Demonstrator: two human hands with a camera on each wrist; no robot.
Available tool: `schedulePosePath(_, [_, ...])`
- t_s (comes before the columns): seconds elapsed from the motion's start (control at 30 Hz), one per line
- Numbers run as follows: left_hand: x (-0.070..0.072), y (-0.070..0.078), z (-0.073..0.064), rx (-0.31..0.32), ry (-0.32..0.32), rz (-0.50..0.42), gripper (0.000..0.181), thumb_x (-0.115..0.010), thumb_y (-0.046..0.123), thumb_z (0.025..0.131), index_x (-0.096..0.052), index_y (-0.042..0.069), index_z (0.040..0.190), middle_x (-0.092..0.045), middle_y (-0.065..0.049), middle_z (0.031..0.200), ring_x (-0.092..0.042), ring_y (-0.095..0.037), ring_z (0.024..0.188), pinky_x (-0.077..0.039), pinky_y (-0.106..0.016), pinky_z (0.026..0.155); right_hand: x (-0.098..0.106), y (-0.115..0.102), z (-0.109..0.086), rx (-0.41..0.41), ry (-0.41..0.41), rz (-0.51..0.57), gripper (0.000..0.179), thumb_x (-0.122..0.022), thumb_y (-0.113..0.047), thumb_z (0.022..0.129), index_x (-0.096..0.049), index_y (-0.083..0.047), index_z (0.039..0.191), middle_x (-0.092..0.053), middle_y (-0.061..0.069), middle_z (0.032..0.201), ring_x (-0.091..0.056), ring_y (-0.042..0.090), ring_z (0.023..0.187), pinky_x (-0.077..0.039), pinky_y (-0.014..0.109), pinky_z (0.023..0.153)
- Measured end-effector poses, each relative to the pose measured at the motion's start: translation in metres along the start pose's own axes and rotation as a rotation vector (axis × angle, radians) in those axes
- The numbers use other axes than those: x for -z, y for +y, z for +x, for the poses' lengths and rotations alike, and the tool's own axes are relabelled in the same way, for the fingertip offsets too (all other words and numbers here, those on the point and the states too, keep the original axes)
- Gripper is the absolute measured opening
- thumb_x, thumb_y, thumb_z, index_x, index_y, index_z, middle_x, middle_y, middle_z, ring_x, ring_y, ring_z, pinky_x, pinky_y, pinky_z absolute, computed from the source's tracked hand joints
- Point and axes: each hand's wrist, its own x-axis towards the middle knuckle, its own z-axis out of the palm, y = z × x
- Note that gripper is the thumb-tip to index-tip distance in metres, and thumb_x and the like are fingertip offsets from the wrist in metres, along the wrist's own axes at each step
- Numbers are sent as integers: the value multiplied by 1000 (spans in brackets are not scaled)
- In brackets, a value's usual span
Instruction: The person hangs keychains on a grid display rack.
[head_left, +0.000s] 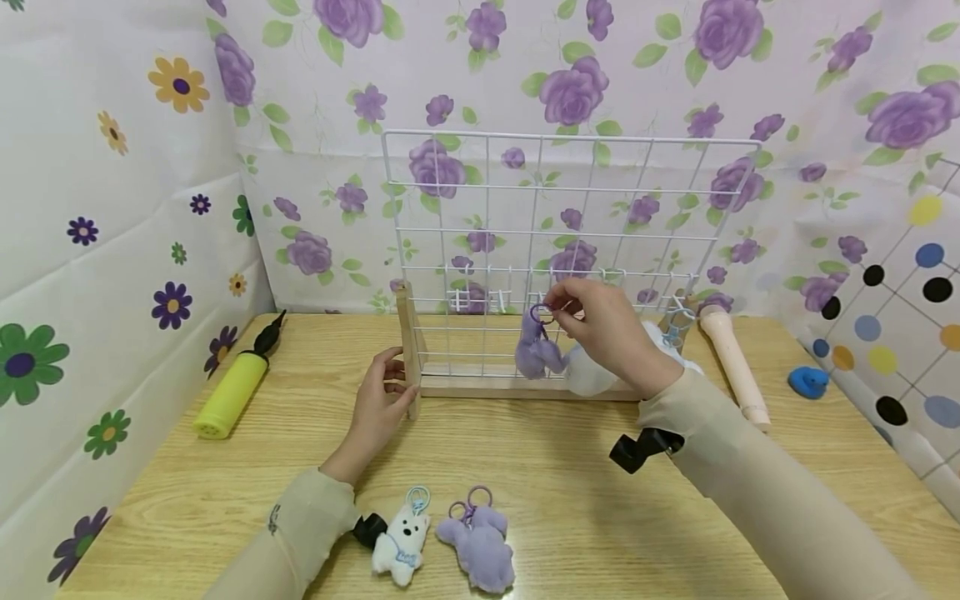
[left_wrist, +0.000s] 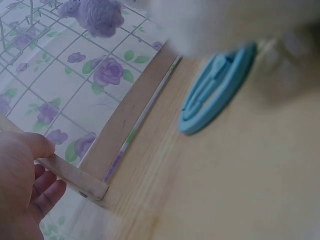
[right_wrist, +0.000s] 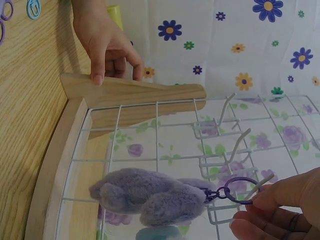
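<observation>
My right hand [head_left: 603, 325] pinches the purple ring of a fluffy purple plush keychain [head_left: 538, 354] in front of the white wire grid rack [head_left: 570, 137]. In the right wrist view that ring [right_wrist: 227, 192] overlaps the tip of a white hook [right_wrist: 266, 180]; how far it sits over the hook is hard to tell. The plush hangs below the fingers. My left hand [head_left: 378, 400] holds the wooden side foot [head_left: 408, 333] of the rack, thumb on one side and fingers on the other. Other white hooks [right_wrist: 240, 145] stick out beside the keychain.
A white plush keychain [head_left: 401, 542] and another purple one [head_left: 483, 554] lie near the front. White plush with a blue ring [head_left: 677, 321] hangs at the rack's right. A yellow-green pump [head_left: 232, 396] stands left; a pale stick [head_left: 735, 367] and blue duck [head_left: 810, 382] lie right.
</observation>
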Motion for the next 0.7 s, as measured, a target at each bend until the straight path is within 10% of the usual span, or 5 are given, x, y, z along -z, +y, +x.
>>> schedulePosePath(0.7, [0,-1,1,7,-3,-17,60,-64,-5,87,-36,1,139,-54,-22,118,-56,-32,104,-54,-41,86,12,-10,-28,132,205,45,18,-64,-9,92,-66,-6,109,-68,8,105,-64,20,89,-54,34,67])
